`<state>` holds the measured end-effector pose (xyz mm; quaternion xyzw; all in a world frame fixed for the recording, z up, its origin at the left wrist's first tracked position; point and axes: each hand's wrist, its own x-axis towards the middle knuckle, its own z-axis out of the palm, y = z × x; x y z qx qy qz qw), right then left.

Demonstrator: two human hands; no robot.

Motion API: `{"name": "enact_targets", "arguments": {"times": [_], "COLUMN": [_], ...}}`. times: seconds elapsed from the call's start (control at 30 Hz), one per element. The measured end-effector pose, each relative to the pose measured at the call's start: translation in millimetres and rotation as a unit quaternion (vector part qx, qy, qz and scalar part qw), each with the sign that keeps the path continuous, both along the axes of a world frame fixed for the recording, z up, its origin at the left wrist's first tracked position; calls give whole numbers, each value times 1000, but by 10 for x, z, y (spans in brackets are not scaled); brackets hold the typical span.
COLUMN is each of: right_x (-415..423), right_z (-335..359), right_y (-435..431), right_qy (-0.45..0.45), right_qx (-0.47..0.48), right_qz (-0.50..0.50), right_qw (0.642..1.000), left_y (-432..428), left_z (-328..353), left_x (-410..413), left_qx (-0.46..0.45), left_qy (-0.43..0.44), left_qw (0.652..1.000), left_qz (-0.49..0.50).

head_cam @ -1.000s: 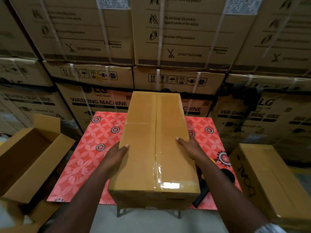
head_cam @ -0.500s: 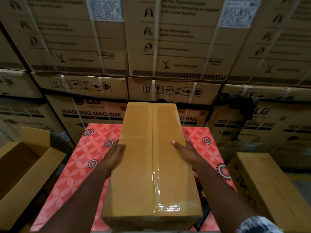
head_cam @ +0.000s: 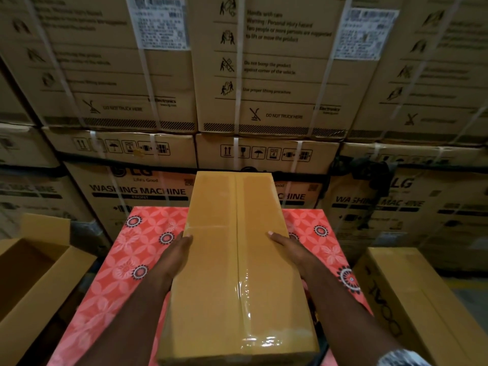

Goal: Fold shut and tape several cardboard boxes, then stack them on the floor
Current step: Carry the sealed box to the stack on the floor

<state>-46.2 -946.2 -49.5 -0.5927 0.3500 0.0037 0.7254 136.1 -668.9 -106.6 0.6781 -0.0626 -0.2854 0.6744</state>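
Between left hand (head_cam: 176,256) and right hand (head_cam: 288,247), the box (head_cam: 237,273) runs near to far. Flat palms clamp its sides.

Long taped cardboard box (head_cam: 237,273), closed, lengthwise above table.

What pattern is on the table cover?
Coral red cover, pale petal lattice, black-and-white ringed circles; head view.

The taped box (head_cam: 237,273) is hiding the fingers of the left hand (head_cam: 174,257) and right hand (head_cam: 290,249) down its sides. The frame's left edge is cutting off the open box (head_cam: 39,281). Print on the white labels (head_cam: 158,22) at the top is blurring past reading.
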Motion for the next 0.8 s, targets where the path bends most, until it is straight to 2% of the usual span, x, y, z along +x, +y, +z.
{"name": "enact_targets", "arguments": {"times": [0.47, 0.7, 0.8], "right_x": [-91, -367, -553], "right_z": [667, 973, 1048], "right_y": [-97, -264, -279], "right_qy": [-15, 24, 40], "right_qx": [-28, -61, -78], "right_qz": [14, 17, 28], "right_qw": [999, 998, 996], "left_y": [126, -54, -180], "left_z": [-78, 998, 1239], "left_x": [650, -362, -751], "left_qx": [4, 69, 78], "left_qy": [-18, -16, -23], "left_qw": [1000, 996, 994], "left_qz": [-1, 59, 69]}}
